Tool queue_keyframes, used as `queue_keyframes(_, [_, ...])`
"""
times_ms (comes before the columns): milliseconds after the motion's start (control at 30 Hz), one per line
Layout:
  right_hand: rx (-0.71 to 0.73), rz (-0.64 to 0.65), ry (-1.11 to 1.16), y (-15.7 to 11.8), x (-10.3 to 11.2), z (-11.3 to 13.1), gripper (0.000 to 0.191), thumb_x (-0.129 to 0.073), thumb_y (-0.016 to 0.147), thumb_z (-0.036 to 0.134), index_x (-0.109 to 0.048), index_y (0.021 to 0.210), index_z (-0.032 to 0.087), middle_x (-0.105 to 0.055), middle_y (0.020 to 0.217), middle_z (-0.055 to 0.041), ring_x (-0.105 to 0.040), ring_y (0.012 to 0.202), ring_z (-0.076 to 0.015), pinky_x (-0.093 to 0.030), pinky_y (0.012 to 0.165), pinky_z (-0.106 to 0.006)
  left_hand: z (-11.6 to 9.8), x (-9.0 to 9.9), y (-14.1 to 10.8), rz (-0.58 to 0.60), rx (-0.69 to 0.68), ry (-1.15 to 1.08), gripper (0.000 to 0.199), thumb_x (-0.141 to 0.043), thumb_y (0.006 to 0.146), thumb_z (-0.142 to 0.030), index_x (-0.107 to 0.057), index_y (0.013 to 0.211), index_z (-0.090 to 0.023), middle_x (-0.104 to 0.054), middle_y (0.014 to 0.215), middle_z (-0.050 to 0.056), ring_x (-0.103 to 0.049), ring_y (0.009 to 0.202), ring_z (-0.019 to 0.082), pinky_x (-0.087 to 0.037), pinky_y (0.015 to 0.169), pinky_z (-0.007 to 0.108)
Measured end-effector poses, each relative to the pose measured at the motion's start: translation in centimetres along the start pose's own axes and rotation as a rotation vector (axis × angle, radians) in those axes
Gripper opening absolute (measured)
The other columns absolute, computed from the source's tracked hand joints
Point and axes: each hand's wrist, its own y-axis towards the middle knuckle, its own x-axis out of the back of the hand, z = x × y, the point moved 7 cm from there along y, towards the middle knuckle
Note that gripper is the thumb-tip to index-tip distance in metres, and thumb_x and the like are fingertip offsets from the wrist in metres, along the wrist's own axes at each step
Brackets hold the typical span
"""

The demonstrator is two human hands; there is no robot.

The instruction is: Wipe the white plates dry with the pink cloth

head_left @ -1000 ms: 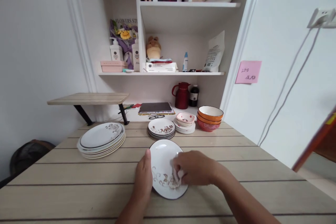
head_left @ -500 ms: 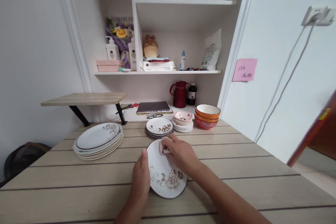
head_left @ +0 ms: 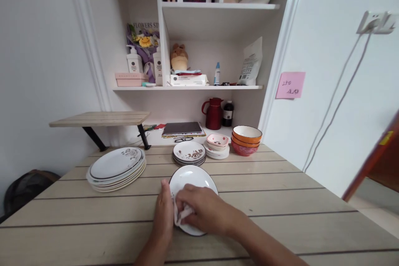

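Observation:
A white plate with a dark rim (head_left: 199, 178) lies on the wooden table in front of me. My left hand (head_left: 164, 212) is at the plate's left edge, thumb up, steadying it. My right hand (head_left: 204, 208) is closed on a pale cloth (head_left: 183, 213), pressed on the lower left of the plate near my left hand. Most of the plate's floral pattern is hidden under my right hand. Beyond the plate is a stack of small dark-rimmed plates (head_left: 188, 151).
Large plates (head_left: 116, 164) are stacked at the left, near a raised wooden stand (head_left: 101, 119). Small white dishes (head_left: 217, 152) and orange and red bowls (head_left: 246, 139) stand at the back right. Behind them are a laptop (head_left: 182, 127) and a red jug (head_left: 213, 114).
My right hand has moved with the cloth from the plate's upper part down to its lower left. The plate and my left hand have shifted slightly left.

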Motion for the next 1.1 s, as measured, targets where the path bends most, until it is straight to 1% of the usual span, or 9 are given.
queue_keyframes(167, [-0.243, -0.207, -0.109, 0.5, 1.2, -4.0, 0.023, -0.058, 0.078, 0.016, -0.055, 0.098, 0.027, -0.056, 0.103, 0.0010, -0.055, 0.080, -0.0130, -0.029, 0.063, -0.024, 0.5, -0.7, 0.3, 0.083, 0.037, 0.003, 0.074, -0.040, 0.077, -0.073, -0.068, 0.101, -0.010, -0.075, 0.094, 0.016, -0.067, 0.099, 0.030, -0.049, 0.091, 0.041])
queue_keyframes(300, [-0.508, -0.340, -0.161, -0.8, 2.9, -8.3, 0.016, -0.058, 0.081, 0.023, -0.052, 0.095, 0.024, -0.058, 0.096, 0.0002, -0.054, 0.071, -0.0134, -0.023, 0.057, -0.025, 0.4, -0.7, 0.4, 0.090, 0.011, 0.093, 0.075, -0.037, 0.077, -0.074, -0.068, 0.101, -0.010, -0.073, 0.102, 0.018, -0.064, 0.105, 0.030, -0.046, 0.095, 0.041])
queue_keyframes(400, [-0.596, -0.418, -0.166, -1.3, 3.3, -9.6, 0.015, -0.058, 0.081, 0.026, -0.049, 0.093, 0.023, -0.060, 0.090, -0.0004, -0.052, 0.067, -0.0143, -0.020, 0.055, -0.025, 0.4, -0.9, 0.4, 0.112, -0.024, 0.144, 0.078, -0.037, 0.074, -0.077, -0.068, 0.100, -0.010, -0.072, 0.103, 0.019, -0.063, 0.108, 0.032, -0.045, 0.096, 0.042])
queue_keyframes(533, [-0.478, -0.453, -0.101, 0.1, 2.3, -7.9, 0.016, -0.060, 0.078, 0.021, -0.049, 0.090, 0.022, -0.058, 0.096, -0.0013, -0.052, 0.069, -0.0141, -0.026, 0.058, -0.025, 0.5, -1.3, 0.5, 0.167, -0.052, 0.130, 0.082, -0.036, 0.072, -0.079, -0.068, 0.102, -0.009, -0.072, 0.104, 0.019, -0.064, 0.105, 0.032, -0.048, 0.091, 0.041])
queue_keyframes(700, [-0.161, -0.457, 0.135, 1.8, 1.3, -3.5, 0.026, -0.059, 0.073, 0.010, -0.053, 0.094, 0.024, -0.056, 0.103, -0.0016, -0.055, 0.085, -0.0160, -0.039, 0.074, -0.026, 0.4, -0.8, 0.6, 0.108, -0.033, 0.177, 0.088, -0.033, 0.071, -0.081, -0.067, 0.106, -0.007, -0.072, 0.103, 0.020, -0.064, 0.103, 0.033, -0.047, 0.089, 0.041])
queue_keyframes(800, [0.041, -0.381, 0.242, 1.7, 1.4, -1.4, 0.027, -0.055, 0.071, 0.003, -0.056, 0.089, 0.022, -0.057, 0.104, -0.0023, -0.054, 0.095, -0.0164, -0.041, 0.081, -0.026, 0.0, -0.7, 0.4, 0.102, -0.042, 0.169, 0.086, -0.033, 0.072, -0.080, -0.067, 0.106, -0.008, -0.071, 0.106, 0.018, -0.061, 0.110, 0.032, -0.044, 0.094, 0.039])
queue_keyframes(900, [0.191, -0.201, 0.314, 0.9, 1.4, -0.1, 0.024, -0.056, 0.071, 0.001, -0.060, 0.083, 0.021, -0.060, 0.100, -0.0007, -0.056, 0.097, -0.0150, -0.041, 0.084, -0.024, -0.1, -0.8, 0.1, 0.135, -0.020, 0.105, 0.085, -0.032, 0.073, -0.080, -0.068, 0.103, -0.009, -0.073, 0.101, 0.016, -0.062, 0.108, 0.031, -0.044, 0.097, 0.039])
queue_keyframes(1000, [0.258, 0.070, 0.339, -0.3, 0.9, 0.6, 0.021, -0.062, 0.071, 0.005, -0.065, 0.082, 0.022, -0.064, 0.098, 0.0023, -0.059, 0.093, -0.0128, -0.042, 0.081, -0.020, 0.2, -0.9, 0.0, 0.136, 0.020, 0.051, 0.082, -0.037, 0.072, -0.079, -0.070, 0.097, -0.009, -0.075, 0.092, 0.015, -0.065, 0.101, 0.032, -0.048, 0.090, 0.041])
queue_keyframes(1100, [0.209, 0.320, 0.257, -1.7, 0.4, 0.3, 0.021, -0.067, 0.069, 0.007, -0.067, 0.082, 0.024, -0.066, 0.095, 0.0046, -0.061, 0.083, -0.0109, -0.041, 0.070, -0.018, 0.1, -0.8, 0.2, 0.112, -0.018, 0.028, 0.069, -0.050, 0.071, -0.072, -0.070, 0.093, -0.010, -0.075, 0.086, 0.015, -0.068, 0.093, 0.032, -0.051, 0.085, 0.042])
